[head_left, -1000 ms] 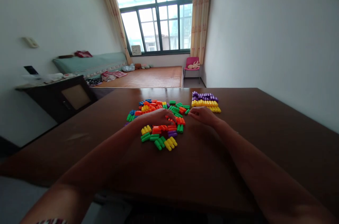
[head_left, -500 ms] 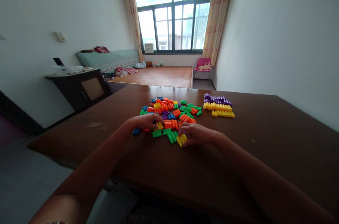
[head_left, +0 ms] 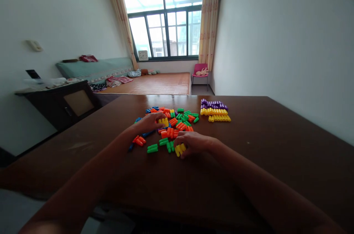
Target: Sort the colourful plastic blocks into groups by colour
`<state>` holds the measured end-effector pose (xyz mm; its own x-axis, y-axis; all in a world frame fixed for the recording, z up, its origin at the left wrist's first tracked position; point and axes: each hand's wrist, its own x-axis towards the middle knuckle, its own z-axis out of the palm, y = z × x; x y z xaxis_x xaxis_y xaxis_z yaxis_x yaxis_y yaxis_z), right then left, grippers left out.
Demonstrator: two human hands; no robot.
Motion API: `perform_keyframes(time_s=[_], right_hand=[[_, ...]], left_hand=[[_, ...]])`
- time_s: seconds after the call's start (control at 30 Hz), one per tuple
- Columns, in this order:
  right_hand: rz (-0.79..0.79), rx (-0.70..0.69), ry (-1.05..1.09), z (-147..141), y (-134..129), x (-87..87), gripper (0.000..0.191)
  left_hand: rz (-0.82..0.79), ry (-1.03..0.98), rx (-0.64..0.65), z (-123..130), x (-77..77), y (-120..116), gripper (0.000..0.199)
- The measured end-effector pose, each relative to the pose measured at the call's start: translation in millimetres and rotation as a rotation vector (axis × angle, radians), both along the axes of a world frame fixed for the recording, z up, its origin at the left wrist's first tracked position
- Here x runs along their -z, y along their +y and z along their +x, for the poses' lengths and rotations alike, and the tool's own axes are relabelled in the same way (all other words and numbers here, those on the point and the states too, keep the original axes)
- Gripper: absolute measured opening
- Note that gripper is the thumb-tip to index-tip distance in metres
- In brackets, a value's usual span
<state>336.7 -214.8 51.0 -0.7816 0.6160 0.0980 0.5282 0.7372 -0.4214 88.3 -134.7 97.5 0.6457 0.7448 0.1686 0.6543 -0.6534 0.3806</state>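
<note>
A loose pile of plastic pieces in orange, green, blue, purple and yellow lies on the brown table. Over the pile's left part is my left hand, its fingers closed on a yellow piece. At the pile's near right edge, my right hand grips another yellow piece between thumb and fingers. Green pieces lie just left of it. Orange pieces are below my left forearm's wrist end. To the right of the pile, purple pieces and yellow pieces are lined up in rows.
The brown table extends to both sides. Behind it are a bed, a pink chair and a window. At the left stands a dark cabinet with items on top.
The view has turned right. My left hand has moved to the far side with a yellow piece, uncovering orange pieces. My right hand stays at the pile's near right edge.
</note>
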Motion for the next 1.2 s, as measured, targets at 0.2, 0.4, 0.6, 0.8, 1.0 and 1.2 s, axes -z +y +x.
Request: perform_keyframes(time_s=[0.2,0.4,0.6,0.8,1.0,1.2], right_hand=[[0.159,0.073,0.032,7.6,1.7,3.0,0.032],[0.105,0.511,0.37,34.0,32.7,26.7,0.034],[-0.136,0.563,0.699,46.9,53.7,40.1,0.034],[-0.059,0.625,0.646,46.0,53.6,42.8,0.036],[0.056,0.887,0.743,71.0,65.4,46.8,0.034],[0.144,1.064,1.005,86.4,72.6,48.9,0.041]], left_hand=[[-0.054,-0.206,0.039,57.7,3.0,3.8,0.043],[-0.306,-0.42,0.041,74.2,28.5,10.4,0.033],[-0.297,-0.396,-0.014,81.8,33.6,11.4,0.045],[-0.17,-0.311,-0.039,83.8,37.5,17.0,0.038],[-0.004,-0.044,-0.204,59.3,34.8,48.0,0.036],[0.297,-0.004,-0.274,84.9,19.1,34.5,0.034]])
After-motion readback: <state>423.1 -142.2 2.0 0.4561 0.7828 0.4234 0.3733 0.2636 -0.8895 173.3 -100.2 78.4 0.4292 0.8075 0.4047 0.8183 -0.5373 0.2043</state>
